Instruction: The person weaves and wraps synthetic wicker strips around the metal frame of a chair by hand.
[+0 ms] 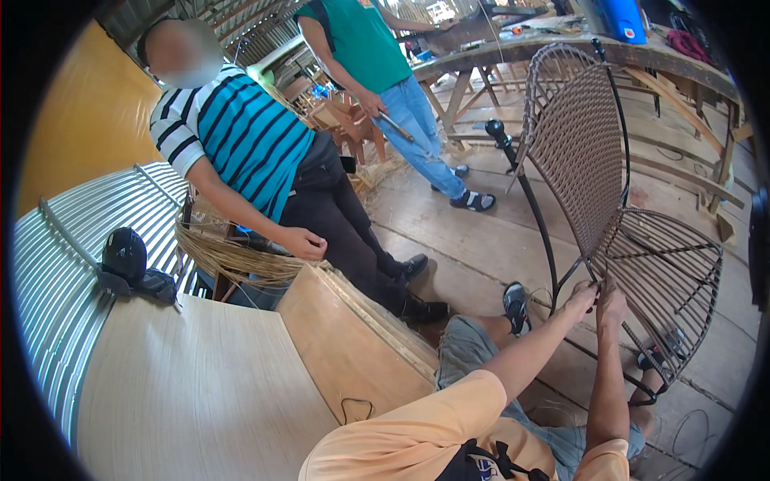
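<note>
A wicker chair [579, 148] with a black metal frame stands tilted in front of me on the right. Brown strands are woven tightly across its back, while the seat part [674, 260] shows spaced-out strands with gaps between them. Both my hands meet where back and seat join. My left hand [582, 298] is closed at the frame there, fingers bent. Right beside it, my right hand [612, 305] is closed too, with its thumb side up. Whatever the fingers grip is too small and covered to make out.
A person in a striped shirt [249, 144] stands at the left, near a bundle of loose strands [233, 252]. Another in a green shirt [361, 48] holds a rod-like tool [396, 127]. Wooden panels [200, 385] lie close on my left; a long workbench [553, 54] spans the back.
</note>
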`<state>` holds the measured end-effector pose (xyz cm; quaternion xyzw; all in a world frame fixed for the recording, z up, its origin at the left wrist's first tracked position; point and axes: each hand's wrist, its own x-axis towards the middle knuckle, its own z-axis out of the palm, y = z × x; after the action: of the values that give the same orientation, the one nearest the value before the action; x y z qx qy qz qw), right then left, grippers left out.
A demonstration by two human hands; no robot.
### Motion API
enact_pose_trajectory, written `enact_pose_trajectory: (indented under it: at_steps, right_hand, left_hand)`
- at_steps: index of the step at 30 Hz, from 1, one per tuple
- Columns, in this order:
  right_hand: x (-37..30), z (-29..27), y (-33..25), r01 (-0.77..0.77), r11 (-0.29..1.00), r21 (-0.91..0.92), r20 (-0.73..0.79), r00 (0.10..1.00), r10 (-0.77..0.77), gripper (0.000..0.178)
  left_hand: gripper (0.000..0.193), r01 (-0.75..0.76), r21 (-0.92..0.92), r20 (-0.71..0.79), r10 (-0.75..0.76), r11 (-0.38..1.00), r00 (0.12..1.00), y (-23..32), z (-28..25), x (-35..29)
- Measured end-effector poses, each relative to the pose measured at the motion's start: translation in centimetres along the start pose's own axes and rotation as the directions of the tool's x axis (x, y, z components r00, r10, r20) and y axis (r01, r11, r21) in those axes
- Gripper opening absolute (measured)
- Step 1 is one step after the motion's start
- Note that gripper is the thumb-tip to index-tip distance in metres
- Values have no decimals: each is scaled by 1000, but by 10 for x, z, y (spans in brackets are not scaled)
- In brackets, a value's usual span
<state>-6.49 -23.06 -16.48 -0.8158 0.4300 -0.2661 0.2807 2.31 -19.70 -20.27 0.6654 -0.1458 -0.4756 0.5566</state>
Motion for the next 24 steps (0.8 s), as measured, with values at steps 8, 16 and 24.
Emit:
enact_pose_trajectory:
  at_steps: [8,16,24]
  right_hand:
    - [-1,-4,-7,53,990,-134,249,968,-18,21]
    - [12,3,9,100,987,-127,346,937,-51,26]
    - [13,15,23,27,995,-101,302,953,4,34]
  left_hand:
    - [23,40,-46,19,-39,998,999,-6,-18,9]
    - [16,119,-131,115,-104,984,988,-1,-20,6]
    - [16,152,-112,73,-145,982,987,-2,-13,8]
